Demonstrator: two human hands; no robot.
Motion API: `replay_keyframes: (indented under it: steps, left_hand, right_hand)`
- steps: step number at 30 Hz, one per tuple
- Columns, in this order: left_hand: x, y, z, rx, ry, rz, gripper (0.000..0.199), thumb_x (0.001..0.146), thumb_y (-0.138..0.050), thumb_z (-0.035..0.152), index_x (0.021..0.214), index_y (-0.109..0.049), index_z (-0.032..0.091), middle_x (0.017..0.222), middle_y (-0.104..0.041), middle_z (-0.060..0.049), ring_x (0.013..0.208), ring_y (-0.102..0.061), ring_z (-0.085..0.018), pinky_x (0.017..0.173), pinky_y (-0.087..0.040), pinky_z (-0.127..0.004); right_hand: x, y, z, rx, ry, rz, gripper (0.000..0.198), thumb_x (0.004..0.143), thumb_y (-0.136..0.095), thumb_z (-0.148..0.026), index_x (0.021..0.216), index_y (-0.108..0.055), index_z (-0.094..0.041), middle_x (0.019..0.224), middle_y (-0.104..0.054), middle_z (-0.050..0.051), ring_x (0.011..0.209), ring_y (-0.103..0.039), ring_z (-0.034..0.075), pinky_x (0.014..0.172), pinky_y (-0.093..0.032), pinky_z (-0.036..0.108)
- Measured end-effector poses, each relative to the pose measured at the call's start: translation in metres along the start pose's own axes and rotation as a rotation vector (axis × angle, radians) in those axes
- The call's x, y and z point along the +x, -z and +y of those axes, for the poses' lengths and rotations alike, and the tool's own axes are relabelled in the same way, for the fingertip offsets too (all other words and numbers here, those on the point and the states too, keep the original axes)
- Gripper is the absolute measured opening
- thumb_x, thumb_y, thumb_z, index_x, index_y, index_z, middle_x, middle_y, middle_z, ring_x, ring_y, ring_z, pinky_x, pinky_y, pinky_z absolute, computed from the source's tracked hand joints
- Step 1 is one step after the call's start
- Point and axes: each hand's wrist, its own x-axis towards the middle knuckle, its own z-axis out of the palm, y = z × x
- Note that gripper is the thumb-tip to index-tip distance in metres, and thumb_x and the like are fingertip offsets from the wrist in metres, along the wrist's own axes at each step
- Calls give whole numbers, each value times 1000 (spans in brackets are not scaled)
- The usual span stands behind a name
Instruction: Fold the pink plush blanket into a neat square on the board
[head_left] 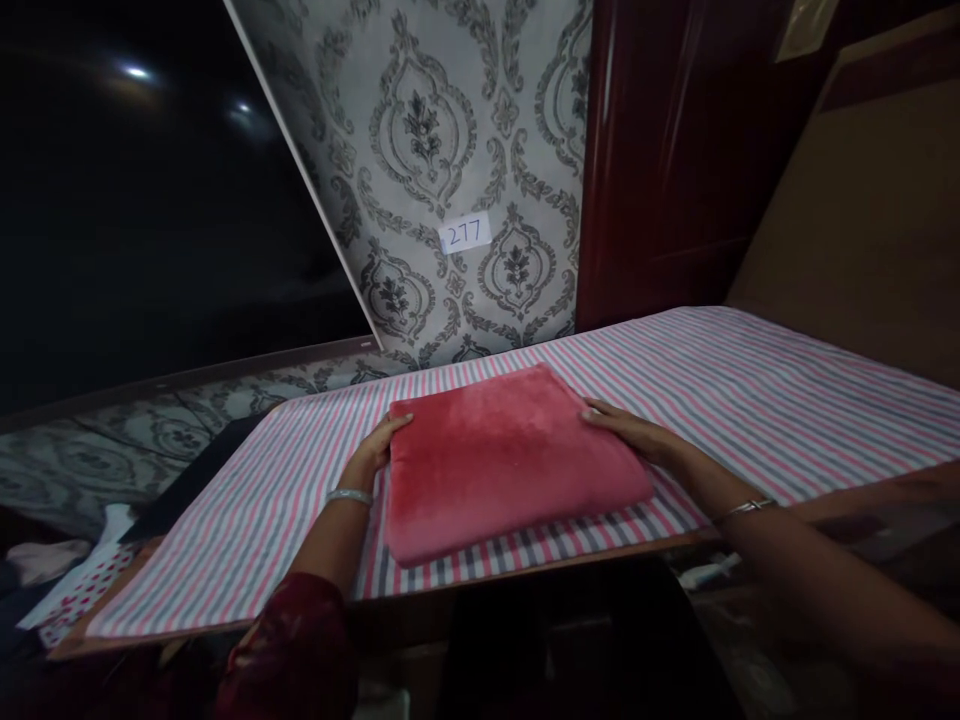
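A folded pinkish-red plush cloth (502,460), smooth and thick with a rounded front edge, lies on a striped tablecloth (720,390). My left hand (381,440) grips its left side, thumb on top and the other fingers mostly hidden behind the edge. On the opposite side, my right hand (626,428) holds the right edge, its thumb over the upper surface. Whether the cloth rests fully on the table or is slightly raised, I cannot tell. Each wrist wears a silvery bracelet.
A large dark screen (165,200) stands at the left. Behind the table is patterned wallpaper (427,110) with a paper label (465,233) reading 277. A dark red door (660,150) and a brown cardboard panel (862,220) are at the right. Polka-dot fabric (86,595) lies lower left.
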Motion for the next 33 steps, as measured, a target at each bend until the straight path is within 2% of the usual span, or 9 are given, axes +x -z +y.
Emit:
replay_keyframes:
  steps: [4, 10, 13, 15, 20, 23, 28, 30, 33]
  left_hand:
    - [-6, -17, 6, -8, -189, 112, 46, 57, -88, 18, 95, -63, 16, 74, -73, -4, 74, -74, -25, 67, -59, -32]
    - [-28, -28, 57, -80, -384, 101, 48, 54, -88, 17, 96, -66, 15, 82, -75, -3, 74, -73, -21, 72, -60, -30]
    - [-53, -28, 65, -149, -381, 63, 45, 58, -88, 20, 99, -69, 15, 91, -77, -6, 79, -73, -21, 76, -61, -30]
    - [-67, -24, 51, -144, -286, 44, 42, 64, -86, 23, 101, -70, 15, 94, -78, -8, 83, -74, -23, 76, -62, -31]
    - [-80, 1, -15, -7, 110, -59, 39, 71, -86, 29, 103, -70, 14, 83, -76, -10, 81, -75, -27, 65, -61, -31]
    - [-71, 19, -33, 45, 188, -96, 40, 75, -84, 37, 105, -70, 14, 83, -76, -12, 82, -75, -28, 69, -61, -34]
    - [-42, 28, -12, 182, 144, -87, 38, 79, -79, 43, 104, -74, 15, 85, -77, -9, 71, -72, -23, 64, -59, -31]
    - [-29, 22, 1, 260, 155, -170, 37, 77, -81, 44, 98, -76, 13, 87, -77, -10, 73, -72, -23, 65, -58, -30]
    - [-7, 5, 17, 342, 182, -319, 37, 73, -85, 44, 92, -78, 13, 93, -78, -14, 82, -74, -25, 73, -58, -30]
  right_hand:
    - [2, -10, -15, 108, -181, -172, 46, 67, -79, -47, 104, -70, -21, 95, -77, 9, 81, -73, 24, 69, -60, 34]
    - [36, 17, -67, 91, -174, -100, 37, 65, -79, -34, 97, -73, -18, 89, -77, 7, 75, -72, 22, 69, -59, 33]
    - [62, 44, -93, 19, -125, -105, 36, 65, -81, -33, 96, -74, -15, 90, -76, 9, 81, -72, 25, 77, -60, 40]
    - [79, 59, -96, -47, -75, -109, 35, 66, -82, -33, 94, -75, -14, 91, -76, 9, 84, -72, 25, 81, -59, 42]
    - [99, 62, -46, -269, -155, 221, 25, 65, -80, -25, 87, -74, -13, 78, -73, 8, 80, -71, 24, 86, -56, 46]
    - [82, 55, -10, -287, -163, 439, 31, 70, -74, -29, 94, -73, -11, 91, -73, 15, 96, -70, 31, 96, -51, 53]
    - [17, 54, 30, -190, -85, 720, 50, 81, -61, -45, 124, -63, -19, 135, -61, 16, 125, -59, 30, 108, -46, 50]
    - [-13, 49, 42, 78, -84, 754, 45, 81, -61, -48, 121, -59, -26, 132, -63, 12, 120, -63, 28, 101, -52, 50]
    - [-51, 31, 51, 371, -107, 634, 25, 80, -62, -46, 96, -57, -29, 112, -70, 8, 106, -69, 26, 95, -56, 50]
